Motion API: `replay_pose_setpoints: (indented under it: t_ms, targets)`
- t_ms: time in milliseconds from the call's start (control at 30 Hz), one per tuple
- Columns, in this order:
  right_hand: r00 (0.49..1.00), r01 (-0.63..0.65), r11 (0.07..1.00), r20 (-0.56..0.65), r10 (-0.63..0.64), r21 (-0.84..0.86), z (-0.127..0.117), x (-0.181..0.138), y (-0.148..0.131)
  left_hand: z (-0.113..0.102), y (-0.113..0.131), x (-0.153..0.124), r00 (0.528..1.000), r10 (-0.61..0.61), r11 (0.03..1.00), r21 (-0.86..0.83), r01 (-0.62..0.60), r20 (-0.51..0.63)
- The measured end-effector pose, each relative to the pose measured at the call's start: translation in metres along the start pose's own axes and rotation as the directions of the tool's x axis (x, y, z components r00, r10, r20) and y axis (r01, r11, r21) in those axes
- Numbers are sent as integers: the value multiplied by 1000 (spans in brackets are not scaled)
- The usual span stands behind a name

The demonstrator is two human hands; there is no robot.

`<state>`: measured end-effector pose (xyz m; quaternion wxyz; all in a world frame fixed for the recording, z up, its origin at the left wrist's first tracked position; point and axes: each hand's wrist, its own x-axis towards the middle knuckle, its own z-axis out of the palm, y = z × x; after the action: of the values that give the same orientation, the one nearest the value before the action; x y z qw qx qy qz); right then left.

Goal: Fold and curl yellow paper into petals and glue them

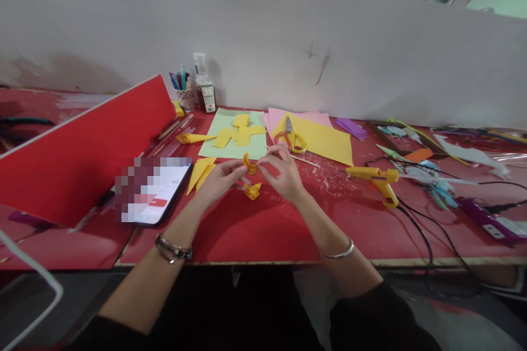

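A small curled yellow paper strip (249, 164) sits pinched between the fingertips of the left hand (220, 178) and right hand (284, 175), both closed narrowly on it. The curl could spring open if either pinch loosens. Just below lies a folded yellow piece (252, 191) on the red tabletop (255, 230); a glue gun (376, 178) rests right, white partition (263, 38) beyond.

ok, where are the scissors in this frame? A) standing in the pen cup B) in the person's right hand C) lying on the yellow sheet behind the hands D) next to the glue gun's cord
C: the scissors lie flat on the yellow sheet, beyond both hands; the left hand and right hand pinch a small curled yellow paper piece instead.
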<state>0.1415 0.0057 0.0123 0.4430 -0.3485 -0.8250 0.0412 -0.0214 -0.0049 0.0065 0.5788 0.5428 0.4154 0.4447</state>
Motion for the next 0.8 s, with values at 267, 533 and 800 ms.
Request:
replay_pose_setpoints:
  t_ms: [267, 533, 800]
  targets:
    - [999, 40, 998, -15, -41, -42, 2, -1, 2, 2, 2, -1, 1000, -6, 998, 62, 6, -3]
    - [1000, 18, 997, -18, -19, -81, 1, -1, 4, 1, 1, 1, 992, -6, 996, 87, 17, -128]
    - [999, 33, 994, -9, -34, -105, 5, -3, 4, 0, -8, 5, 974, 193, 966, 196, -167, -117]
